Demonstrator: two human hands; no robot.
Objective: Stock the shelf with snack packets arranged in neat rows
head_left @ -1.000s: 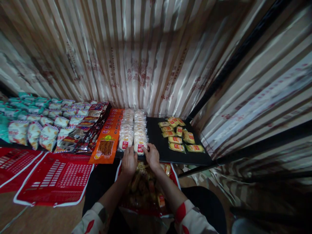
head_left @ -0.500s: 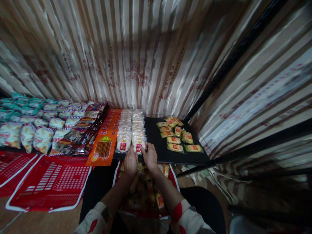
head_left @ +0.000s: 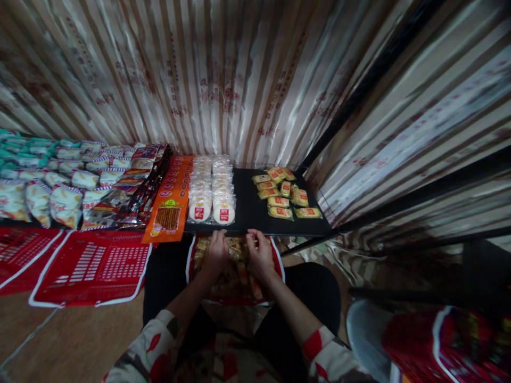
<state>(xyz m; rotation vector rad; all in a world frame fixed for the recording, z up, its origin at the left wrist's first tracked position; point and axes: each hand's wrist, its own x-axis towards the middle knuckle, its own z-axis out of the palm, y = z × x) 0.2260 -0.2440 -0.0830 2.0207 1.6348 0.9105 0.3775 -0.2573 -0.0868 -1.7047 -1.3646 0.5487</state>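
My left hand [head_left: 217, 253] and my right hand [head_left: 260, 253] hover apart over a red basket [head_left: 189, 261], just below the shelf's front edge. Both hands look empty, with fingers loosely bent and apart. Inside the basket lie many small wrapped snacks [head_left: 239, 268] in yellowish packs, partly hidden by my hands. Beyond my left hand, two rows of round white crackers [head_left: 223, 210] in clear wrappers stand on the black shelf [head_left: 247, 223]. A loose group of yellow-wrapped snack packs [head_left: 280, 202] lies farther right.
Left of the crackers lie an orange snack bag [head_left: 170, 205], dark shiny packets [head_left: 138, 183] and white puffed bags [head_left: 66, 205]. Red baskets [head_left: 91, 271] stand below the shelf at left. A black frame bar [head_left: 359, 101] and striped curtain [head_left: 223, 64] bound the shelf.
Both hands have left the front crackers and drawn back toward me, over the basket, moving farther apart. The crackers stay in their rows. The view has shifted slightly.
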